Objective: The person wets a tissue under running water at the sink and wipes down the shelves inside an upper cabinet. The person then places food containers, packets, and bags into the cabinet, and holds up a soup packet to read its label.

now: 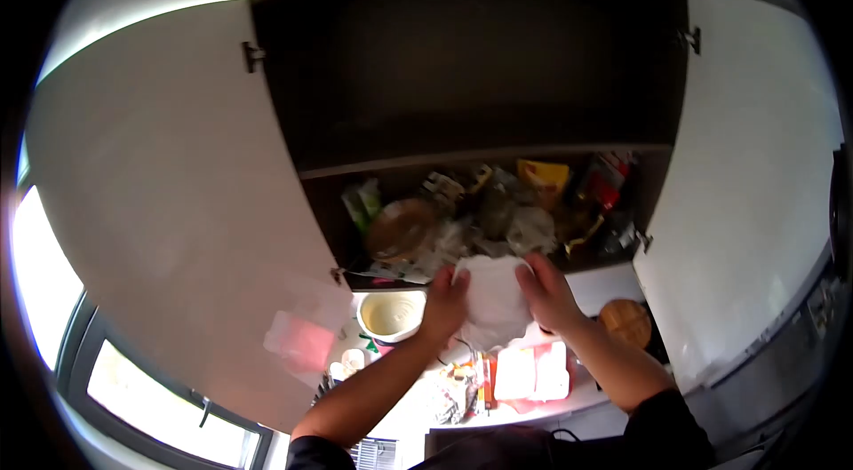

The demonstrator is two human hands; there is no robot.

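Note:
A white, soft-looking cloth or bag [495, 301] is held up between my two hands, just below the edge of the cabinet's lower shelf. My left hand [446, 301] grips its left side, thumb near the top corner. On the right side, my right hand [544, 290] pinches it close to the upper corner. Behind it, the lower shelf [480, 155] holds a brown round bowl-like item [402, 229], a clear plastic bag [531, 230], a yellow packet [543, 179] and a red packet [606, 179].
White cabinet doors stand open at left [178, 203] and right [746, 177]. Below are a cream pot [391, 315], a red-and-white tray [531, 372], packets [458, 390] and a round wooden board [625, 324]. A window [169, 403] is at the lower left.

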